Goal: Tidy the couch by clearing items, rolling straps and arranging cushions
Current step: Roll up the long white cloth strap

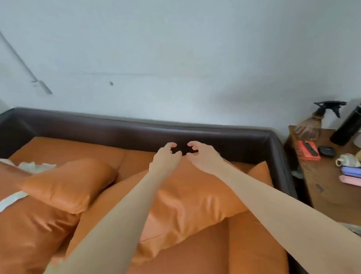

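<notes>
Hands [165, 159] (half-curled) over cushion [191, 201]

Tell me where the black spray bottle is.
In the head view, the spray bottle stands far right, at the back of the wooden side table, left of the black flask.

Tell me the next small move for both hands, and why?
Probably close both hands on the cushion's top edge: the left hand and right hand hover curled above the orange cushion, which lies slumped near the dark backrest.
</notes>
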